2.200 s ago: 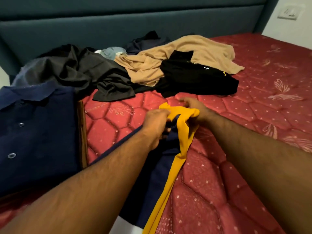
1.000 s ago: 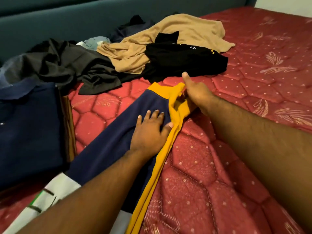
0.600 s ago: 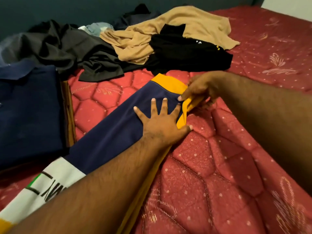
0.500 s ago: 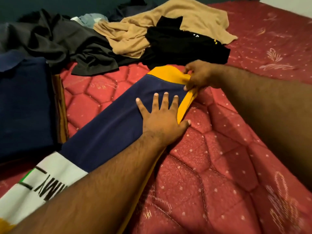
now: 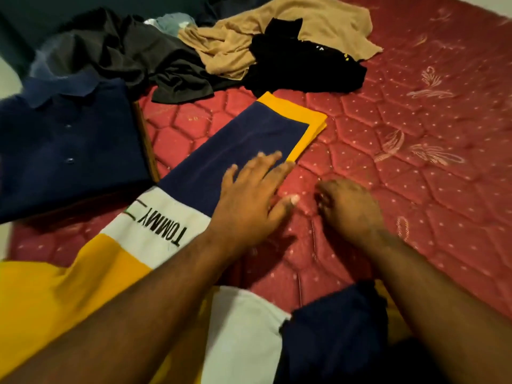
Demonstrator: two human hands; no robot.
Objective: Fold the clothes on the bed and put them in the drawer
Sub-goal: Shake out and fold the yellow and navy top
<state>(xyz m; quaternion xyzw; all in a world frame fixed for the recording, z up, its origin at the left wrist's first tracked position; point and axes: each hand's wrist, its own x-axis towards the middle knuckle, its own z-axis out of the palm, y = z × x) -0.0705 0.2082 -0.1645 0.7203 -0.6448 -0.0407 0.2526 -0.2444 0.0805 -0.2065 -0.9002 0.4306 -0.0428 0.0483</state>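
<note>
Head view: my left hand lies flat on the shirt, now smoothed along the bed; my right hand has let go, fingers loosely curled, empty. Folding comes next.

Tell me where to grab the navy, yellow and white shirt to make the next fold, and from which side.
Judging by how it lies, take the long navy, yellow and white shirt at its far yellow-edged end, coming from the bare red mattress on the right. That end lies flat, squared and free, and could fold back toward the white lettered band. The left hand already lies flat mid-shirt.
</note>
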